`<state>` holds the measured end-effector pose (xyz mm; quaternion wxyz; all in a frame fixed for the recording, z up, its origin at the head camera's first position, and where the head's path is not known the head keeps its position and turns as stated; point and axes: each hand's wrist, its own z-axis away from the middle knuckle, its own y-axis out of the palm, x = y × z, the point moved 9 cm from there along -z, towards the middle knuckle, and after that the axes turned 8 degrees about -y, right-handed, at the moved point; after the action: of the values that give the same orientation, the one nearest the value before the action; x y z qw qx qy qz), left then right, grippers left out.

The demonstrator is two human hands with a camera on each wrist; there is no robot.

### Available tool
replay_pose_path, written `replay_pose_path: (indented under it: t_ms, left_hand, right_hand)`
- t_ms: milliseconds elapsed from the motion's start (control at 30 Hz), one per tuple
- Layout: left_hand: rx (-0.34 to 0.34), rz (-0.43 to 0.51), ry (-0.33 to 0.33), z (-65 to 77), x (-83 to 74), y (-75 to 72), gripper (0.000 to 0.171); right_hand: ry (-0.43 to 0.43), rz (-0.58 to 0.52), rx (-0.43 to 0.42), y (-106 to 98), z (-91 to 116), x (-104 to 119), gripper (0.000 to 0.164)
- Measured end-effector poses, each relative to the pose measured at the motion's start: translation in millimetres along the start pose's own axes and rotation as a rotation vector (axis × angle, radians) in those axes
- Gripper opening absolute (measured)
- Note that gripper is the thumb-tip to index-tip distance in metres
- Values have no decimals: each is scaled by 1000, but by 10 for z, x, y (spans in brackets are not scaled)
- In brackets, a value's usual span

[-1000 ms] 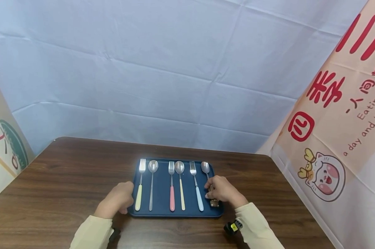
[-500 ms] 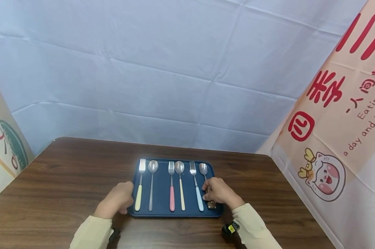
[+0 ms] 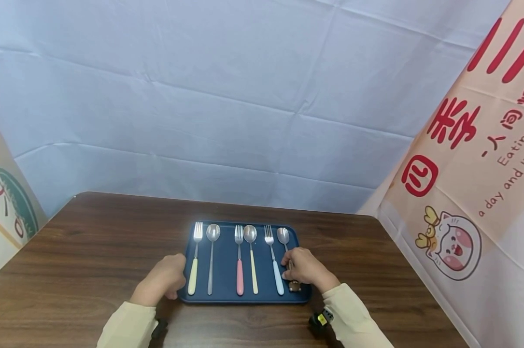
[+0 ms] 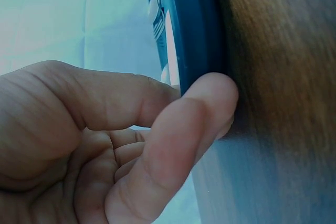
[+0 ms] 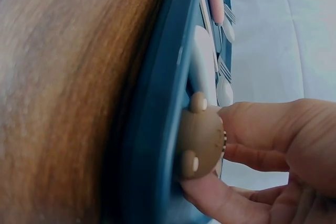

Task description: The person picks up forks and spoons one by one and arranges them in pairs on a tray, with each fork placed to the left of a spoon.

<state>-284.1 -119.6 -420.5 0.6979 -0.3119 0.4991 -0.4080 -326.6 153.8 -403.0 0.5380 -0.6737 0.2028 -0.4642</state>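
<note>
A dark blue tray lies on the table with forks and spoons lined up on it. My left hand pinches the tray's left edge. In the left wrist view the thumb is at the rim and a finger wraps the outer side. At the tray's right end, my right hand holds the handle of a spoon, whose brown bear-shaped end shows between thumb and fingers. Just left of this spoon is a fork with a light blue handle.
Also on the tray are a yellow-handled fork, a plain metal spoon, a pink-handled fork and a cream-handled spoon. Brown wooden table surrounds the tray. A pale cloth hangs behind.
My right hand has shifted the bear-handled spoon slightly left, closer to the blue-handled fork; over the last half second it barely moves. The left hand keeps its place at the tray edge.
</note>
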Motion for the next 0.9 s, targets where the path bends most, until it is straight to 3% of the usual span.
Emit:
replay_pose_path:
  t_ms: [900]
  left_hand:
    - [-6, -2, -4, 15, -9, -17, 34]
  right_hand:
    - [17, 7, 8, 24, -23, -18, 18]
